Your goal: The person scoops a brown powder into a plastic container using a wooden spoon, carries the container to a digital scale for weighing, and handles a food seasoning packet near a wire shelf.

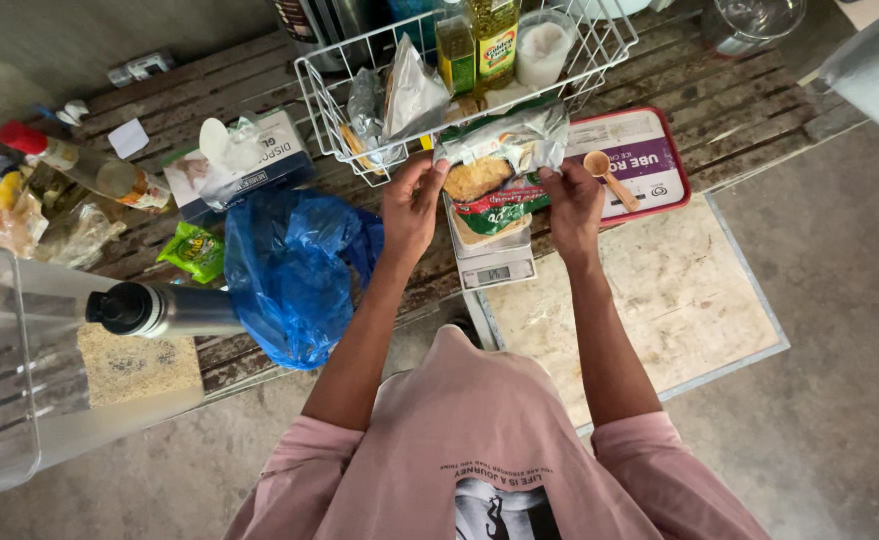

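Note:
Both my hands hold a clear plastic bag (pixel 499 165) of light brown powder with a green and red label. My left hand (pixel 411 205) grips its left edge and my right hand (pixel 571 205) grips its right edge. The bag hangs just above a small white kitchen scale (pixel 494 265) with a lit display, on the wooden bench (pixel 719 120). A small wooden spoon (pixel 607 175) lies on a red-rimmed rectangular lid (pixel 649 160) just right of my right hand.
A white wire basket (pixel 579 60) behind the bag holds oil bottles, a white cup and packets. A blue plastic bag (pixel 294 270), a glove box (pixel 249 165), a green packet (pixel 192 250) and a steel bottle (pixel 159 308) lie left. A pale board (pixel 659 300) sits right.

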